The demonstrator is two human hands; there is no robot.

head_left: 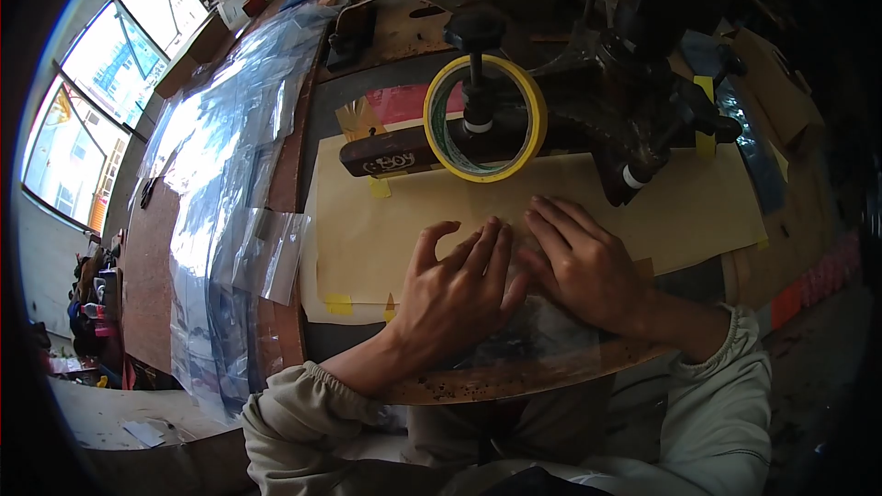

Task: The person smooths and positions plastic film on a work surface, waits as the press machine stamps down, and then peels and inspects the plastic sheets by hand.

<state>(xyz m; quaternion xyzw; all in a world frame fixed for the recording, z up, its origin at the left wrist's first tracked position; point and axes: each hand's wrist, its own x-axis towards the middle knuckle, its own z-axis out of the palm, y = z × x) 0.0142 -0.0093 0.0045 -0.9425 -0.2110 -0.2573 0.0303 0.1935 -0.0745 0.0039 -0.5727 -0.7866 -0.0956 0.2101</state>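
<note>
A wide tan sheet (367, 248) lies on the dark work surface, with yellow tape pieces (339, 304) along its edges. Over its front part rests my left hand (455, 285), fingers stretched forward and palm down, thumb side near the other hand. My right hand (588, 266) lies just beside it, fingers extended and pointing up and left. Neither hand shows anything gripped. Under and in front of the hands is a clear plastic piece (542, 331). Beyond them a yellow tape roll (538, 119) hangs around the black knob post of a dark machine arm (386, 152).
Clear plastic sheets (230, 174) are piled on the brown board (147, 266) at the left. The machine's second arm (634, 165) reaches down at the right. A cardboard piece (776, 92) stands at the far right. A red sheet (400, 103) lies behind the arm.
</note>
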